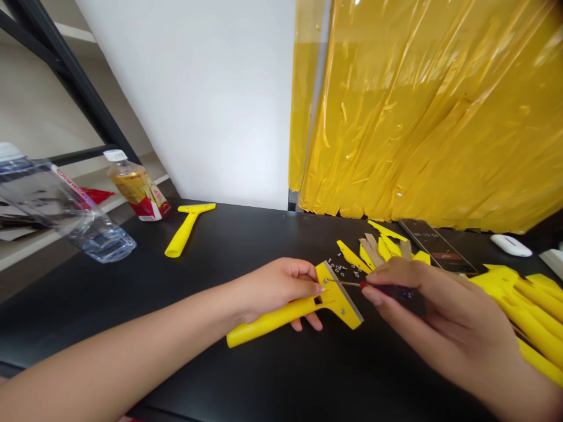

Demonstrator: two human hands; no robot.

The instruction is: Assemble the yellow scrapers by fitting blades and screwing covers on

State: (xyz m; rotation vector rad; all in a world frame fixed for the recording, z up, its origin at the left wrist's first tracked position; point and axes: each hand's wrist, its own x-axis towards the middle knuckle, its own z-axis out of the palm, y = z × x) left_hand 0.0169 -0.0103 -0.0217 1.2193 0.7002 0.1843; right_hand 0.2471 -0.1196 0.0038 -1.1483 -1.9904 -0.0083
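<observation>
My left hand (281,287) is closed round a yellow scraper (272,319), its thumb on the head near a metal blade edge. Two screws show in the scraper's head. In my right hand (440,316) is a screwdriver (393,291) with a dark handle, pinched between thumb and fingers. Its thin shaft points left, and the tip is at the upper screw (326,281). Small loose screws and nuts (338,269) lie on the black table (185,375) just behind the scraper's head. Yellow plates (352,256) and greyish strips lie behind my right hand.
Another yellow scraper (183,233) lies at the back left, near a drink bottle (137,186) and a large clear bottle (94,231). Yellow handles (528,299) are piled at the right. A phone (435,246) and a white case (511,245) lie behind them.
</observation>
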